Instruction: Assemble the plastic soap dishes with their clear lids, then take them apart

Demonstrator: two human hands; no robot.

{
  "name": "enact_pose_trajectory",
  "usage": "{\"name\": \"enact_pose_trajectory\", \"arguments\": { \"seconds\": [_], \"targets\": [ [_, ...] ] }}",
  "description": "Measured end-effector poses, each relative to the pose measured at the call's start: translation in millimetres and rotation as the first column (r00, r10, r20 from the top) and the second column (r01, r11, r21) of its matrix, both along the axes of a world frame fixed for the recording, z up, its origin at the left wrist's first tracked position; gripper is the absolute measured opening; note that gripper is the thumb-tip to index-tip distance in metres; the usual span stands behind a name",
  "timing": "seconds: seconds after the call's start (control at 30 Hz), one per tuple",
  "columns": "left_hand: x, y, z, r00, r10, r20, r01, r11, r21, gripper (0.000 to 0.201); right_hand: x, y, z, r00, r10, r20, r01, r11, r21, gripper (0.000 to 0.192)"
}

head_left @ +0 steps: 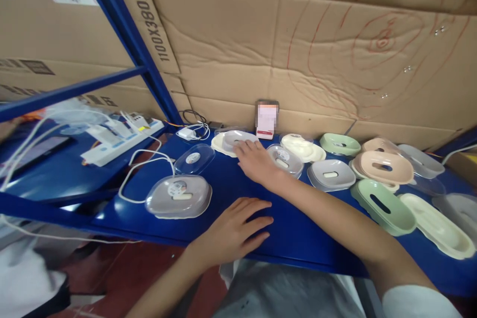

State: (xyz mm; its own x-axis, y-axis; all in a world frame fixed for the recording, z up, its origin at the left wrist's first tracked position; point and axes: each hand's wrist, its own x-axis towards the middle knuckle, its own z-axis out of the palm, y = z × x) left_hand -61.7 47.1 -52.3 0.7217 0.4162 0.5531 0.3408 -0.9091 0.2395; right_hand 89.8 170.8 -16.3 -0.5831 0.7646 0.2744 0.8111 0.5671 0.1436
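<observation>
My right hand [255,160] reaches across to a grey oval soap dish [242,135] at the back of the table, its fingers bent over the near rim and its thumb hidden. That dish overlaps a cream oval tray [219,145]. Closer to me, my left hand [234,231] hovers over the blue table with fingers spread, holding nothing. To its left sits a grey soap dish under a clear cover [179,196] with a round sticker. A loose clear cover [195,159] lies behind that one. Right of my right hand is another covered grey dish [285,160].
Several green, peach, grey and cream dishes stand at the right, including a green dish [383,207] and a cream tray [437,226]. A phone [266,119] leans against the cardboard [231,39]. White cables and a power strip [122,141] lie left, beside a blue post [122,30].
</observation>
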Motion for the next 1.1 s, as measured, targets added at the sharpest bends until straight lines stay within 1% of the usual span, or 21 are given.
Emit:
{"name": "enact_pose_trajectory", "arguments": {
  "seconds": [0.07, 0.1, 0.17, 0.23, 0.33, 0.4, 0.57, 0.8, 0.9, 1.0, 1.1],
  "targets": [
    [0, 0, 1.1, 1.000, -0.002, 0.003, 0.002, 1.000, -0.006, 0.021, -16, 14, -7.6, 1.000, 0.009, -0.006, -0.009, 1.000, 0.007, 0.042],
    [0, 0, 1.5, 1.000, -0.003, 0.001, 0.003, 1.000, -0.010, 0.021, -22, 19, -12.0, 1.000, 0.007, -0.009, -0.007, 1.000, 0.008, 0.044],
    [0, -1, 2.1, 1.000, -0.008, -0.007, 0.008, 1.000, -0.019, 0.020, -29, 26, -20.2, 1.000, -0.009, -0.014, 0.009, 1.000, 0.001, 0.040],
    [1, -1, 2.2, 1.000, -0.011, -0.010, 0.011, 1.000, -0.024, 0.020, -30, 28, -25.9, 1.000, -0.026, -0.016, 0.026, 1.000, -0.012, 0.038],
    [0, -1, 2.5, 1.000, -0.005, 0.012, 0.005, 1.000, -0.013, 0.019, -26, 22, -27.9, 1.000, -0.020, -0.008, 0.019, 0.999, -0.039, 0.038],
    [-1, -2, 3.5, 0.998, 0.009, 0.055, -0.010, 1.000, 0.013, 0.019, -21, 12, -26.8, 1.000, 0.005, 0.003, -0.005, 0.999, -0.053, 0.036],
    [-2, -3, 6.9, 0.984, 0.041, 0.174, -0.054, 0.996, 0.067, 0.021, -10, -24, -25.4, 0.997, 0.068, 0.027, -0.066, 0.995, -0.071, 0.030],
    [-3, -3, 4.8, 0.978, 0.082, 0.191, -0.103, 0.990, 0.101, 0.024, 7, -60, -21.3, 0.997, 0.078, 0.022, -0.076, 0.994, -0.077, 0.027],
    [-3, -1, 5.1, 0.974, 0.098, 0.205, -0.121, 0.987, 0.104, 0.028, 17, -79, -22.3, 0.998, 0.051, 0.021, -0.050, 0.998, -0.031, 0.026],
    [-4, 0, 6.2, 0.968, 0.135, 0.211, -0.158, 0.983, 0.094, 0.032, 37, -110, -24.1, 0.998, 0.066, -0.007, -0.066, 0.998, 0.025, 0.028],
    [-3, 1, 5.6, 0.977, 0.157, 0.142, -0.165, 0.985, 0.048, 0.042, 71, -148, -22.0, 0.995, 0.080, -0.061, -0.079, 0.997, 0.009, 0.033]
  ]
}}
